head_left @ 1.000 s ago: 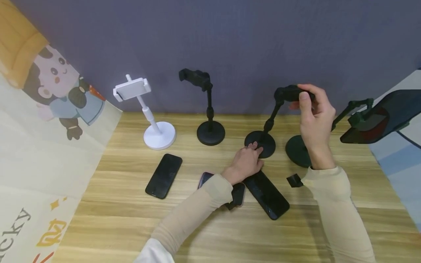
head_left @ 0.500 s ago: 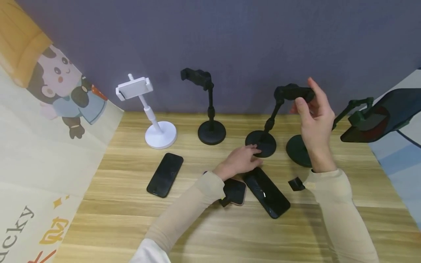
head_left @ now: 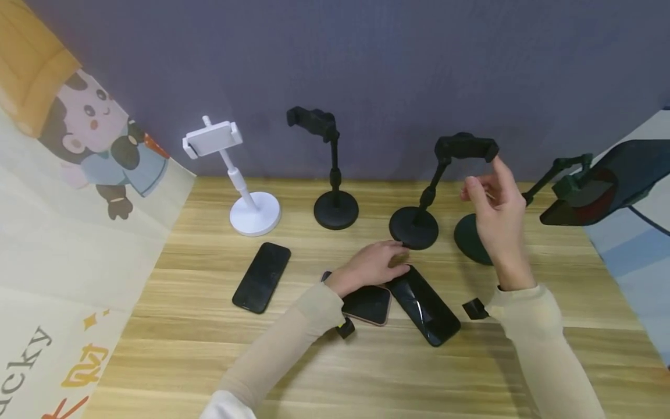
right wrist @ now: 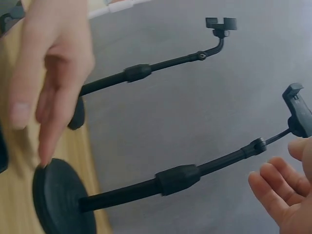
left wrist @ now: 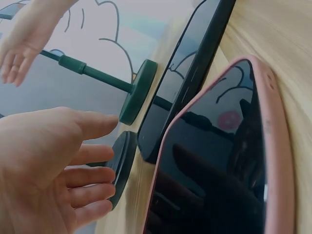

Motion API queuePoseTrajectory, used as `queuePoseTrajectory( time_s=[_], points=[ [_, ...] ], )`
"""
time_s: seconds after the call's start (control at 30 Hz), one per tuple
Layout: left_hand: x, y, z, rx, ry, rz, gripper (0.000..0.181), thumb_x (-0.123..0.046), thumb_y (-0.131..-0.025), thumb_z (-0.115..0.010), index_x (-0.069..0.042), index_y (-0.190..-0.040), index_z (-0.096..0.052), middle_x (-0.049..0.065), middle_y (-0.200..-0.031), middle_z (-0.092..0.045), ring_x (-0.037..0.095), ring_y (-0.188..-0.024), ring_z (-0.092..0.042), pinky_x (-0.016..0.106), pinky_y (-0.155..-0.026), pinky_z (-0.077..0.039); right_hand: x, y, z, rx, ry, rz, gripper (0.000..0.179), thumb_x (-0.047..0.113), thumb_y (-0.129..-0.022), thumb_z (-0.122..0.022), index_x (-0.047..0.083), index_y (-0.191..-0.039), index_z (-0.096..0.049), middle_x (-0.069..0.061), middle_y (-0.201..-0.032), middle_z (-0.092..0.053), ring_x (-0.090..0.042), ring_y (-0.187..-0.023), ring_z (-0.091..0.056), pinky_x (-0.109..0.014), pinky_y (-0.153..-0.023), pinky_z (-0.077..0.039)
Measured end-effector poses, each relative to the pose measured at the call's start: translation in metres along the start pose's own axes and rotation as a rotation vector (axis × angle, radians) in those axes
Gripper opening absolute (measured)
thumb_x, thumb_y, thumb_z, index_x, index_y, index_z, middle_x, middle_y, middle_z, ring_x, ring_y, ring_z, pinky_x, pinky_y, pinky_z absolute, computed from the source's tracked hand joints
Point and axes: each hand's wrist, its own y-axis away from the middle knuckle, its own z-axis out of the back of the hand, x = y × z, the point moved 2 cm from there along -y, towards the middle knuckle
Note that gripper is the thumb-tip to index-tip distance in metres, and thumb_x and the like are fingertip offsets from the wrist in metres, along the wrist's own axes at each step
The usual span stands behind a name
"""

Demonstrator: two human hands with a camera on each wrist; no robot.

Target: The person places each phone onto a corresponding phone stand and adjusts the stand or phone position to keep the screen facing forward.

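A black phone stand point(head_left: 429, 195) stands upright between my hands in the head view. The left hand point(head_left: 370, 265) reaches over the table with straight, loose fingers, its fingertips right at the near edge of the stand's round base point(head_left: 413, 228). Beneath the stand's clamp point(head_left: 466, 147) is my right hand point(head_left: 499, 218), palm turned inward and index fingertip close under the clamp's end. It holds nothing. By the left hand lie a large black phone point(head_left: 426, 305) and a pink-cased phone point(left wrist: 214, 161), the latter partly hidden by the left forearm in the head view.
A dark green stand point(head_left: 471, 240) at right holds a large phone point(head_left: 617, 183). Left of the hands stand another black phone stand point(head_left: 335, 186) and a white one point(head_left: 238, 180). One more black phone point(head_left: 262, 277) lies at left. A grey partition point(head_left: 366, 70) rises behind.
My right hand has let go of the clamp and moved down below it. The left hand has slid off the base, back and to the left, uncovering more of the pink-cased phone.
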Motion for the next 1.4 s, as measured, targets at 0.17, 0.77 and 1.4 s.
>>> queuePoseTrajectory(
  time_s=[0.17,0.77,1.4],
  points=[
    [0.008,0.012,0.003,-0.021,-0.004,-0.008,0.049,-0.039,-0.105,-0.06,-0.011,-0.145,-0.06,0.009,-0.153,-0.054,0.022,-0.144,-0.048,0.031,-0.119,-0.037,-0.006,0.013,-0.001,0.071,0.032,-0.001,0.053,-0.002,-0.102,-0.059,0.013,-0.153,-0.051,0.019,-0.096,-0.068,0.001,-0.079,-0.065,-0.01,-0.081,-0.051],
    [0.008,0.055,-0.003,-0.029,-0.009,0.009,0.048,-0.038,-0.105,-0.061,-0.011,-0.144,-0.062,0.013,-0.15,-0.056,0.026,-0.139,-0.054,0.038,-0.115,-0.044,-0.037,0.06,-0.015,0.388,0.175,-0.02,0.06,0.0,-0.093,-0.074,0.007,-0.15,-0.054,-0.011,-0.104,-0.067,0.003,-0.093,-0.059,-0.009,-0.084,-0.049],
    [0.012,0.074,-0.006,-0.036,0.019,0.038,0.047,-0.038,-0.104,-0.062,-0.011,-0.143,-0.062,0.012,-0.15,-0.056,0.025,-0.14,-0.053,0.039,-0.117,-0.042,-0.047,0.102,-0.027,0.849,0.482,-0.167,0.077,0.048,-0.096,-0.072,0.005,-0.153,-0.046,-0.022,-0.141,-0.054,-0.042,-0.128,-0.055,-0.059,-0.098,-0.051]
  ],
)
